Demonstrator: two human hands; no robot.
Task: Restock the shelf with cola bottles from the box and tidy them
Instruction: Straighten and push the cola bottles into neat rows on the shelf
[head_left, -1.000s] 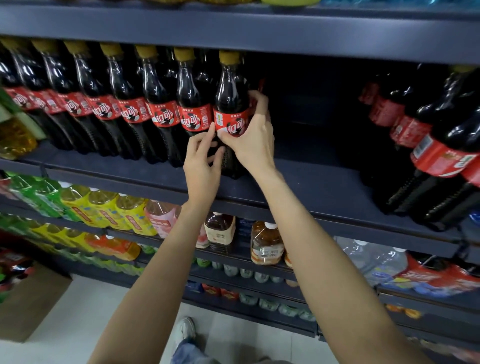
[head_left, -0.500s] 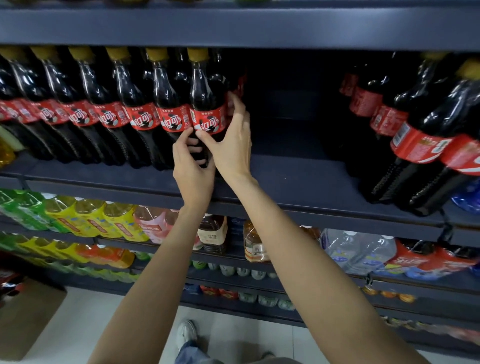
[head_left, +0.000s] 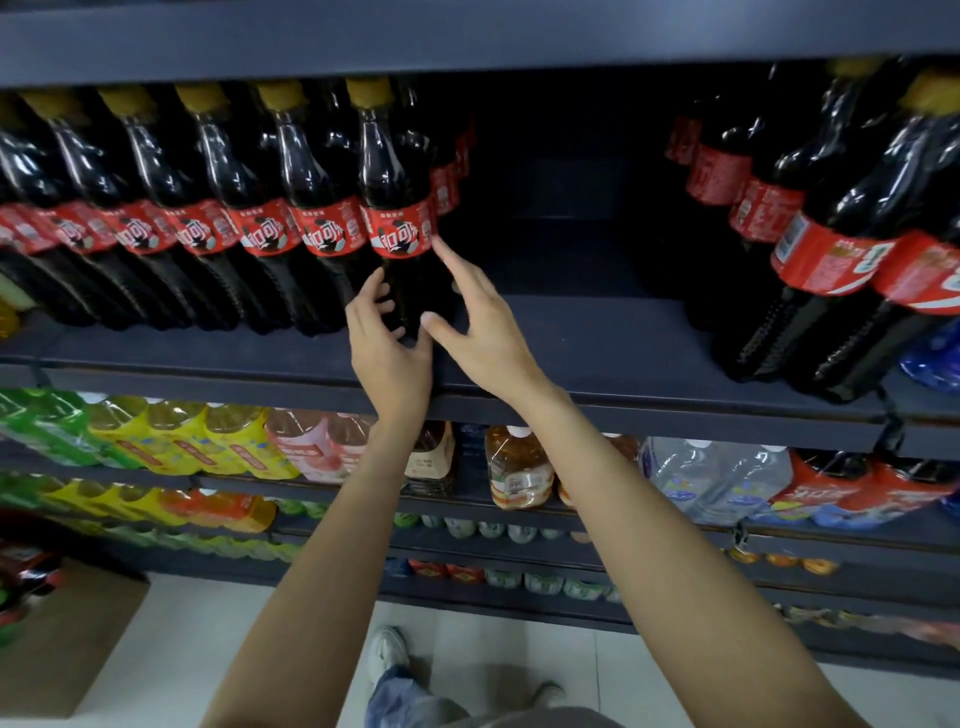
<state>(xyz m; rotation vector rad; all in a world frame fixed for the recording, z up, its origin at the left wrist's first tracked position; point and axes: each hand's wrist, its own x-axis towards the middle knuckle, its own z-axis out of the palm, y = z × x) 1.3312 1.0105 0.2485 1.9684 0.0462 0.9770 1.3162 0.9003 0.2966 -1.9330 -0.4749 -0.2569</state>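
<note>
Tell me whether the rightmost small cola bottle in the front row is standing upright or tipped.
Upright: the rightmost small cola bottle stands base-down on the shelf, yellow cap on top, in line with its neighbours.

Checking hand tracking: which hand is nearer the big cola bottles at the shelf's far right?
Right. The right hand lies on their side of the gap; the left hand is farther, by the end bottle. The big cola bottles stand well beyond both.

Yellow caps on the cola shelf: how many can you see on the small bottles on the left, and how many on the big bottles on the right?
Yellow caps on small cola bottles: 5
Yellow caps on big cola bottles: 2
Total: 7
More small bottles at the left edge have their caps cut off by the picture, so they are not counted.
</note>
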